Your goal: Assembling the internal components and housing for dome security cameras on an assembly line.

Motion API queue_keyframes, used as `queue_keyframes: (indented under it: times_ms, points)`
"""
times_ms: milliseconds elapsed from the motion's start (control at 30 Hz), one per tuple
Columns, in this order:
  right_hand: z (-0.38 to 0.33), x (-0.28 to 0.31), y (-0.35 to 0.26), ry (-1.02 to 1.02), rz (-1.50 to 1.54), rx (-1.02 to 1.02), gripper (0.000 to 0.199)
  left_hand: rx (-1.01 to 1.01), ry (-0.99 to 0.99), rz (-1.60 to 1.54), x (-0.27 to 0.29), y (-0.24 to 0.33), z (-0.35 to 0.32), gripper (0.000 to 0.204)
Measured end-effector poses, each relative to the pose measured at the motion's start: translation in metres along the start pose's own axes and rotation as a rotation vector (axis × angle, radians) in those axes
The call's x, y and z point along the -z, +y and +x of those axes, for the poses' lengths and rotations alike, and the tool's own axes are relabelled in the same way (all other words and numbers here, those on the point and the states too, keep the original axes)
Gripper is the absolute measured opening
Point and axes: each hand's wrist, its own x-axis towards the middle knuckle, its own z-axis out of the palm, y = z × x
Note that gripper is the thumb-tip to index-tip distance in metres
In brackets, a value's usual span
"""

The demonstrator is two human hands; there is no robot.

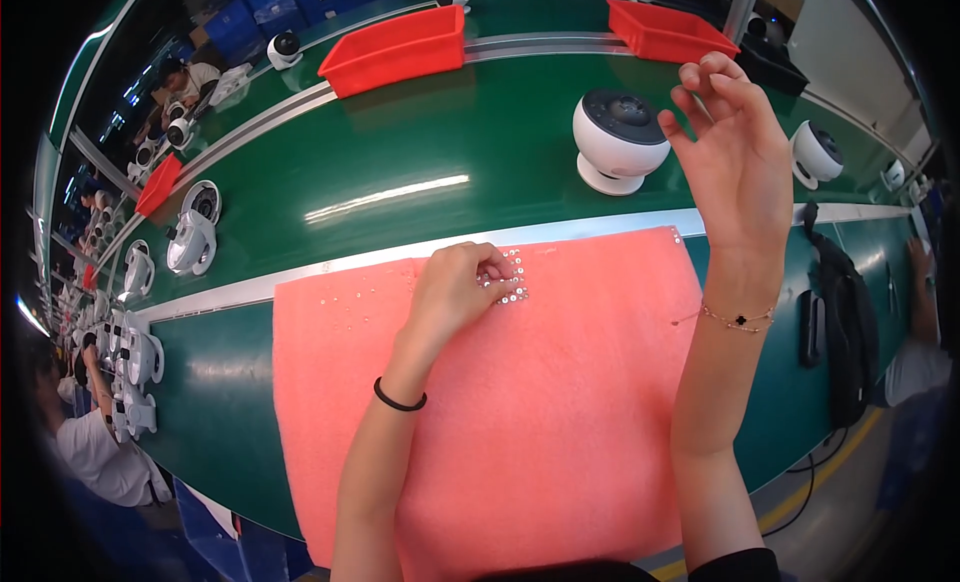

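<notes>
the left hand [455,287] is curled, fingertips pressed on small silver screws [508,277] scattered on the pink foam mat [560,402] (far edge of the green tabletop [400,152]). the right hand [730,147] is raised, fingers loosely spread, nothing visibly held, beside a white round camera unit [618,139].

Matt pink foam mat [560,402], glossy green belt [400,172], shiny metal screws [512,282]
</notes>
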Motion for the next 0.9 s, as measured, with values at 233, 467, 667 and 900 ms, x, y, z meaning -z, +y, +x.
queue_keyframes:
  times_ms: [233,467,667,900]
  points:
    - [0.001,-0.002,0.001,0.011,0.02,-0.003,0.016,-0.014,0.033,0.044,-0.005,0.001,0.0,0.016]
    - [-0.003,-0.006,0.0,-0.034,-0.009,-0.031,0.017,-0.053,-0.026,0.037,0.005,-0.003,-0.001,0.013]
    - [-0.001,-0.001,-0.007,0.028,0.025,0.018,0.015,-0.096,-0.058,0.003,0.04,0.007,-0.011,0.017]
    - [0.0,-0.001,-0.007,-0.018,0.039,0.022,0.016,-0.235,-0.342,0.286,0.04,0.014,-0.027,0.037]
